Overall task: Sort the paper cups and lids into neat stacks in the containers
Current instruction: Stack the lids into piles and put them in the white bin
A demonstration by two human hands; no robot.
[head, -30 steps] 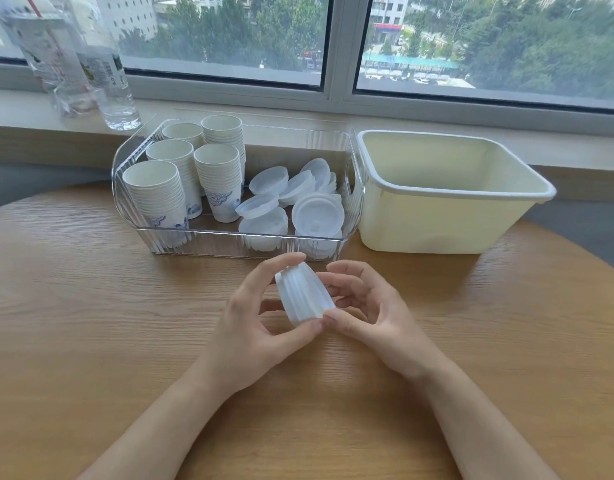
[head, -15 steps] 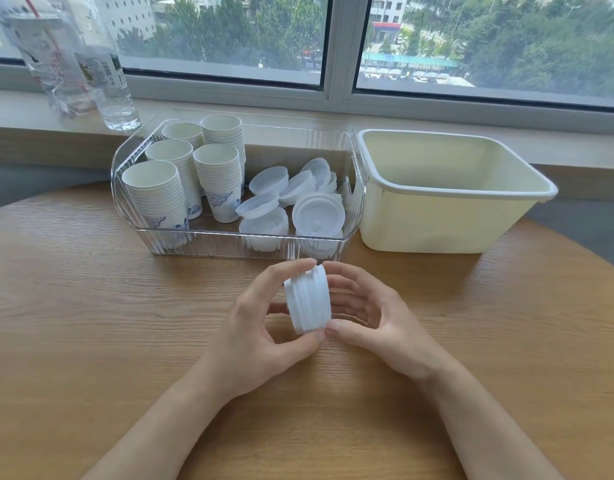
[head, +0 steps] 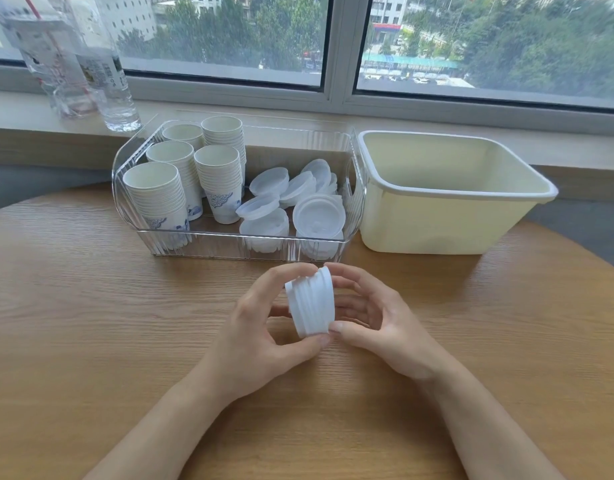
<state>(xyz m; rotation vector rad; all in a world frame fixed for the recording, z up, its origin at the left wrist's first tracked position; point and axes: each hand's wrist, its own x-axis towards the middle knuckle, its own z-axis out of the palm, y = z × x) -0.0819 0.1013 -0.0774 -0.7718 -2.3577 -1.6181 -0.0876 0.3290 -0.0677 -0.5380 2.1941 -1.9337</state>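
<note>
Since 1 s ago I've squared the small stack of white plastic lids [head: 310, 303] upright btwn left hand [head: 264, 337] and right hand [head: 378, 323], both clamped on it above the wooden table [head: 90, 323], w/ clear ribbed plastic container [head: 201, 242] at 12 o'clock, so drop-in looks next.

No text is coming through legibly anywhere. The water bottle [head: 108, 74] at the upper left of the frame is carrying a label with small dark print, seemingly too blurred to read. The front paper cups [head: 219, 199] are showing only a blue pattern, no letters. A red sign [head: 386, 28] outside the window is staying unreadable.
</note>
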